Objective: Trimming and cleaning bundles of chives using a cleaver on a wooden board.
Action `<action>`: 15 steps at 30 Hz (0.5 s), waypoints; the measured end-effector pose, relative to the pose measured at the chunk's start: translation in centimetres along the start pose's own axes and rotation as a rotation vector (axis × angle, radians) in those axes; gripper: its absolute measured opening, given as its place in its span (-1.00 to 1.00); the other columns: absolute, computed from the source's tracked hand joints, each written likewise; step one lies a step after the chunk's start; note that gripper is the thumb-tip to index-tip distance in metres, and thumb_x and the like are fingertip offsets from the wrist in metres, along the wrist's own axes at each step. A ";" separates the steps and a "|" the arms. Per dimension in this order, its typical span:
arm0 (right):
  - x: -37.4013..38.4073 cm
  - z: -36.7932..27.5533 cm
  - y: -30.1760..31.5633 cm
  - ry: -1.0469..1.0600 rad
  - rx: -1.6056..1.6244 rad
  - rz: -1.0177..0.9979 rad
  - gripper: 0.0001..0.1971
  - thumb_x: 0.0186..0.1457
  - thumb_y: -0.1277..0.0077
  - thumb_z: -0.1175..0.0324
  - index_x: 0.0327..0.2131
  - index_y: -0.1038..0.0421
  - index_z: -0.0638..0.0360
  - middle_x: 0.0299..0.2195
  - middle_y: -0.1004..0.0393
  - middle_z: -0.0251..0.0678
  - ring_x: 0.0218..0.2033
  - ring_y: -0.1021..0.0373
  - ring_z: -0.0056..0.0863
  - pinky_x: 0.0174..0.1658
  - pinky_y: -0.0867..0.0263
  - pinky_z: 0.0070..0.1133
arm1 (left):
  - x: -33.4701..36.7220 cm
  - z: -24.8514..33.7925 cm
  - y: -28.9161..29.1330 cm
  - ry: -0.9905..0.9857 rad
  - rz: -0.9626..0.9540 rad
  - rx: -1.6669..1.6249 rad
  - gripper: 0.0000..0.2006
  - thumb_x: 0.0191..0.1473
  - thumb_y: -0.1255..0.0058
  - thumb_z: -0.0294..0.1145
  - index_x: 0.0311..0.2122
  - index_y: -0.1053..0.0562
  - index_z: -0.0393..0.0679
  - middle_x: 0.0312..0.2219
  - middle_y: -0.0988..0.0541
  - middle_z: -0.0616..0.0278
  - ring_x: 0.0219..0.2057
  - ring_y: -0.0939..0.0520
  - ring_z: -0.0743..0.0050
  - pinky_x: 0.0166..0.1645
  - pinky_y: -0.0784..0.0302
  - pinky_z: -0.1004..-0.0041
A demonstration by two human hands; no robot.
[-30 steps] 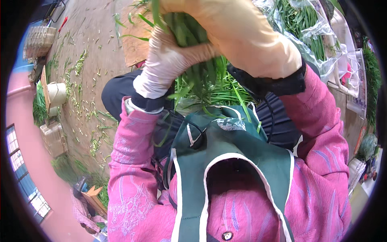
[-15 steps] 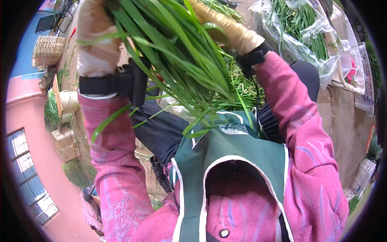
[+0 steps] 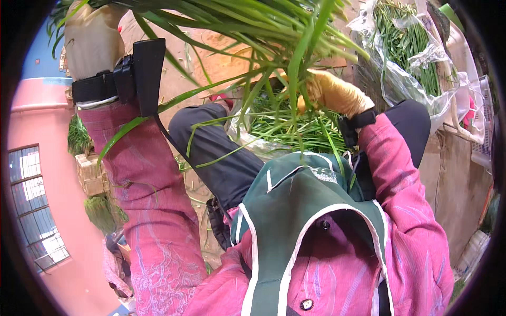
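Observation:
A large bunch of long, flat green leaves, like garlic chives (image 3: 237, 23), stretches across the top of the view. My left hand (image 3: 95, 39), in a pale glove, is raised at its upper left end and closed on it, the fingertips hidden. The pale stem ends point right. My right hand (image 3: 334, 94), in a yellowish glove, is below those ends with bent fingers by the hanging strands. What it pinches is hidden. Loose green cuttings (image 3: 295, 129) lie on clear plastic sheeting (image 3: 242, 139) between my knees.
At the upper right, a clear plastic bag (image 3: 387, 87) of green leaves is beside a pale frame (image 3: 453, 129). Wooden blocks (image 3: 92, 174) and leaf bunches (image 3: 99, 215) line the pink wall (image 3: 47, 126) on the left. Leaf scraps litter the brown floor (image 3: 182, 68).
The bunch has swung from hanging toward my lap to lying crosswise, higher up. My left hand has moved left; my right hand has come down from the bunch toward the cuttings.

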State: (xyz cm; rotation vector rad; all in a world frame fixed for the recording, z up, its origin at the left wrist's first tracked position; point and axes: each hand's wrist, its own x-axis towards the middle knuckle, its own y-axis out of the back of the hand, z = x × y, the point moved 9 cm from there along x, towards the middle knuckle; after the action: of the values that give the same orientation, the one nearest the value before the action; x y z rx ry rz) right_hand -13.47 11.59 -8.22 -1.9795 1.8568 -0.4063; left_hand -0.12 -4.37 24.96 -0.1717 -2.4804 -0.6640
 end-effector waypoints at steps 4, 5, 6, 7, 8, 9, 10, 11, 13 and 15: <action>-1.2 0.2 -5.0 -0.161 0.000 -0.158 -0.48 0.11 -0.12 0.23 0.08 -0.29 0.27 -0.25 -0.50 -0.34 -0.38 -0.42 -0.64 -0.25 -0.35 -0.65 | -1.6 -2.5 0.1 -0.073 -0.075 0.277 -0.73 -0.17 -0.09 -0.46 -0.25 -0.53 -0.13 -0.40 -0.60 0.15 -0.28 -0.58 0.08 -0.08 -0.49 0.26; -1.4 0.8 -5.3 -0.218 -0.097 -0.142 -0.54 0.15 -0.07 0.22 0.06 -0.32 0.27 -0.34 -0.48 -0.40 -0.42 -0.38 -0.68 -0.30 -0.33 -0.67 | -1.3 -3.4 -0.2 -0.173 -0.070 0.251 -0.71 -0.24 -0.11 -0.39 -0.28 -0.53 -0.10 -0.38 -0.58 0.16 -0.26 -0.55 -0.02 -0.08 -0.46 0.19; -1.5 1.5 -5.4 -0.275 -0.194 -0.126 -0.59 0.20 -0.02 0.22 0.03 -0.35 0.27 -0.42 -0.47 -0.46 -0.46 -0.34 -0.71 -0.36 -0.31 -0.70 | -1.7 -4.0 -0.4 -0.175 -0.074 0.253 -0.71 -0.24 -0.11 -0.39 -0.28 -0.53 -0.10 -0.38 -0.58 0.16 -0.26 -0.55 -0.02 -0.08 -0.46 0.19; -1.4 1.8 -5.1 -0.273 -0.306 -0.128 -0.68 0.27 0.09 0.21 -0.04 -0.42 0.22 -0.53 -0.41 -0.50 -0.50 -0.29 -0.76 -0.43 -0.26 -0.72 | -1.7 -3.7 0.9 -0.191 0.001 0.268 -0.78 -0.24 -0.08 -0.40 -0.35 -0.52 -0.05 -0.47 -0.55 0.19 -0.36 -0.55 0.03 -0.18 -0.47 0.20; -1.4 3.2 -3.9 -0.302 -0.349 -0.084 -0.69 0.29 0.14 0.17 -0.09 -0.44 0.18 -0.57 -0.37 -0.51 -0.51 -0.26 -0.77 -0.44 -0.25 -0.72 | -1.7 -3.3 1.9 -0.208 0.078 0.275 -0.85 -0.24 -0.05 -0.40 -0.43 -0.51 0.00 -0.56 -0.52 0.22 -0.46 -0.55 0.08 -0.28 -0.48 0.21; -1.6 5.2 -2.1 -0.351 -0.475 -0.027 -0.69 0.28 0.14 0.16 -0.13 -0.45 0.18 -0.57 -0.40 -0.45 -0.51 -0.31 -0.68 -0.44 -0.28 -0.64 | -1.5 -3.8 1.8 -0.144 0.055 0.263 -0.83 -0.26 -0.09 -0.37 -0.43 -0.50 0.04 -0.55 -0.50 0.24 -0.47 -0.54 0.10 -0.34 -0.47 0.20; -1.7 7.6 -0.2 -0.396 -0.604 0.018 -0.69 0.27 0.14 0.16 -0.16 -0.45 0.18 -0.57 -0.43 -0.39 -0.51 -0.36 -0.59 -0.44 -0.30 -0.55 | -1.7 -4.4 1.9 -0.146 0.050 0.268 -0.83 -0.26 -0.09 -0.37 -0.43 -0.50 0.04 -0.55 -0.50 0.24 -0.47 -0.54 0.10 -0.34 -0.47 0.20; -2.1 11.0 2.1 -0.418 -0.986 -0.044 -0.66 0.19 0.06 0.12 -0.16 -0.45 0.18 -0.54 -0.47 -0.31 -0.47 -0.41 -0.43 -0.39 -0.34 -0.46 | -1.8 -5.2 1.8 -0.152 0.038 0.253 -0.80 -0.26 -0.11 -0.34 -0.40 -0.49 -0.02 -0.50 -0.49 0.16 -0.40 -0.53 0.09 -0.29 -0.47 0.20; -5.2 15.9 5.9 -0.621 -1.511 -0.255 -0.62 0.02 -0.07 0.11 -0.19 -0.47 0.20 -0.44 -0.53 -0.15 -0.33 -0.48 -0.19 -0.23 -0.38 -0.35 | -1.9 -6.2 1.8 -0.154 0.025 0.237 -0.76 -0.25 -0.13 -0.31 -0.37 -0.48 -0.08 -0.44 -0.48 0.09 -0.34 -0.52 0.08 -0.25 -0.47 0.21; -6.6 15.0 5.2 -0.831 -1.629 -0.407 -0.58 -0.13 -0.16 0.15 -0.21 -0.49 0.21 -0.34 -0.55 -0.08 -0.22 -0.49 -0.12 -0.12 -0.40 -0.36 | -2.2 -7.0 2.1 -0.182 -0.032 0.325 -0.78 -0.25 -0.14 -0.34 -0.39 -0.47 -0.08 -0.47 -0.46 0.10 -0.38 -0.50 0.08 -0.29 -0.46 0.19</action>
State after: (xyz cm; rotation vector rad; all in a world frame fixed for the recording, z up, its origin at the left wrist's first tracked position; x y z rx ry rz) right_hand -11.53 19.28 -23.50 -2.5564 1.0594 2.1045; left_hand 5.69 -5.96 29.64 -0.0708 -2.7293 -0.2584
